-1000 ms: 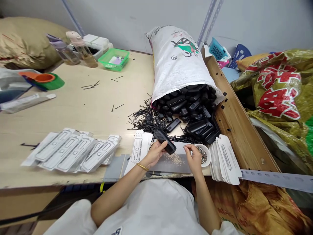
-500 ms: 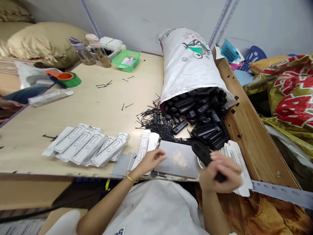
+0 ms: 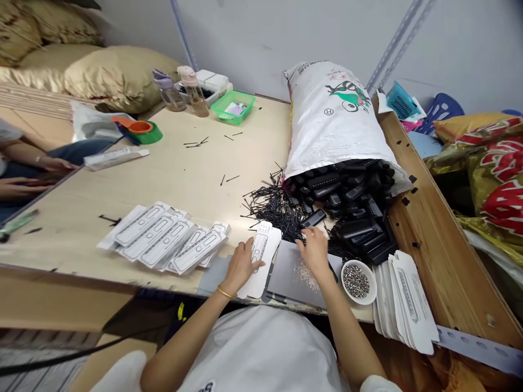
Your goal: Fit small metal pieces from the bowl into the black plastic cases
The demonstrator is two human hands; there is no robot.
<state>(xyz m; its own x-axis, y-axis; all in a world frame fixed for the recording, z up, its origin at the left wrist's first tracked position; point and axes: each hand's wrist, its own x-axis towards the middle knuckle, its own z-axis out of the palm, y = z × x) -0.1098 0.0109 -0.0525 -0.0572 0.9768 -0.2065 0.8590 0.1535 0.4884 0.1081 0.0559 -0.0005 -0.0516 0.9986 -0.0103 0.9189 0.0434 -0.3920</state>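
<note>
At the front edge of a pale workbench [image 3: 175,177], works low with bare hands. Rests the left hand [image 3: 242,267] on flat white cartons [image 3: 267,247] just left of a grey board [image 3: 283,267], with thumb spread well away from fingers and no firm pinch to be seen. Holds the right hand [image 3: 315,253] over the board's far part, with fingers bent toward loose black sticks [image 3: 272,209] and a black plastic piece [image 3: 314,218] lying just beyond; cannot tell whether pinching anything. Hides most of a dark object [image 3: 335,263] behind the right wrist. Risks most, by the look of it, around a white bowl [image 3: 370,295] of small metal parts [image 3: 356,280], near the right forearm: could tip it with a careless outward swing, spilling the contents among the sticks. Could scatter tan grains [image 3: 304,276] beside the same wrist by dropping it too low. Could drag two cartons together, or send the pile sliding, by pressing unevenly. Could snag several sticks at once, given so loose a tangle. Could also start more black pieces [image 3: 359,231] slipping from a white sack's [image 3: 335,130] mouth by disturbing those in front.
</note>
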